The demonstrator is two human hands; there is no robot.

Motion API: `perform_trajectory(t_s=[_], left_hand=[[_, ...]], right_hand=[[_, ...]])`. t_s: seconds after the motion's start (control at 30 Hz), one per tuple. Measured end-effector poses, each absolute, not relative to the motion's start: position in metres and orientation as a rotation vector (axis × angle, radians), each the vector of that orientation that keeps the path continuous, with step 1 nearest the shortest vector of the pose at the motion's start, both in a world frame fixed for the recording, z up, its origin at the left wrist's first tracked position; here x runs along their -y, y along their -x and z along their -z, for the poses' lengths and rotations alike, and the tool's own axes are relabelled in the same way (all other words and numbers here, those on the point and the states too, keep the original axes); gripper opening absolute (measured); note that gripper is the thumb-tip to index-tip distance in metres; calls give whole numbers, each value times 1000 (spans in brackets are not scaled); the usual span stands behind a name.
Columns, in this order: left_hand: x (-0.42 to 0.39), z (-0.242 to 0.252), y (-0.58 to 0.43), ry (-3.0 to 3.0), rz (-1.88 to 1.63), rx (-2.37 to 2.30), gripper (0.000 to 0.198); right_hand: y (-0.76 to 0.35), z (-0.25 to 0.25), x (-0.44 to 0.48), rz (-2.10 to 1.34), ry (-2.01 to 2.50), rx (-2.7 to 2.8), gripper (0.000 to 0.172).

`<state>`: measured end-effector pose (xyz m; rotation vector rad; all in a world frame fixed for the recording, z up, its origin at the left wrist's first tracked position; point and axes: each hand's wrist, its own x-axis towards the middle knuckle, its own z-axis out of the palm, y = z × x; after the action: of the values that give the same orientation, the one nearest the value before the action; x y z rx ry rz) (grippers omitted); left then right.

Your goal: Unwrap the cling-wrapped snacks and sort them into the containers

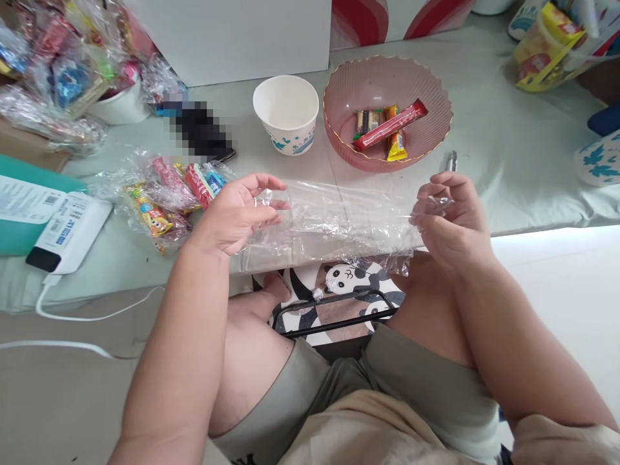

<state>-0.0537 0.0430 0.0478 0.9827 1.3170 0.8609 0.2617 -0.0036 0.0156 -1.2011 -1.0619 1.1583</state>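
Note:
A clear plastic bag point(339, 223) is stretched sideways over the table's front edge, crinkled and see-through. My left hand point(247, 210) pinches its left end between thumb and fingers. At the other end my right hand point(448, 216) grips the bag with curled fingers. Just beyond it stands a white paper cup point(285, 116) with blue leaf prints, its visible inside bare. A pink ribbed bowl point(339, 97) with a gold rim holds a red snack stick point(392, 126), a yellow packet point(397, 146) and a small clear-wrapped snack point(367, 123). Bagged snacks point(165, 200) lie beside my left hand.
A heap of bagged snacks point(68, 71) fills the back left. A dark phone point(206, 132), partly pixelated, lies near the cup. At left are a white power bank point(72, 229) with cable and a green container point(24, 206). A snack tub point(547, 51) stands back right.

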Motion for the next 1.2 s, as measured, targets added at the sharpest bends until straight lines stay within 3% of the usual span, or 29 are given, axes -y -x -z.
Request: perform_trajectory(t_s=[0.17,0.33,0.47,0.53,0.73,0.8,0.93,1.03,1.2], left_hand=[[-41,-52,50,-1009,-988,-1191,44],[-38,-56,42,-866,-1053,-1121,30],[-40,-54,41,-902,-1082,-1189,76],[-44,-51,41,-833,-1099,-1247,86],[-48,-46,41,-640,-910,-1347,32],[-46,-47,42,-724,-916,-1305,20],[-42,-51,47,-906,-817,-1290,18],[-42,-50,48,-955,-714,-1391,19],[-44,-47,44,-1029,-873,-1414,21]], right_hand=[[-264,-9,-7,-1172,1165,734,37],[-254,-7,-7,-1394,1264,698,31],[-249,-9,-6,-1352,1260,830,27],[-248,-8,-7,-1280,1202,798,31],[-246,-9,-8,-1542,1246,627,52],[-245,-11,-6,-1681,1308,707,47],[-243,-16,-3,-1649,1369,766,37],[-243,-18,-4,-1570,1435,729,39],[-246,-14,-7,-1641,1430,626,50]])
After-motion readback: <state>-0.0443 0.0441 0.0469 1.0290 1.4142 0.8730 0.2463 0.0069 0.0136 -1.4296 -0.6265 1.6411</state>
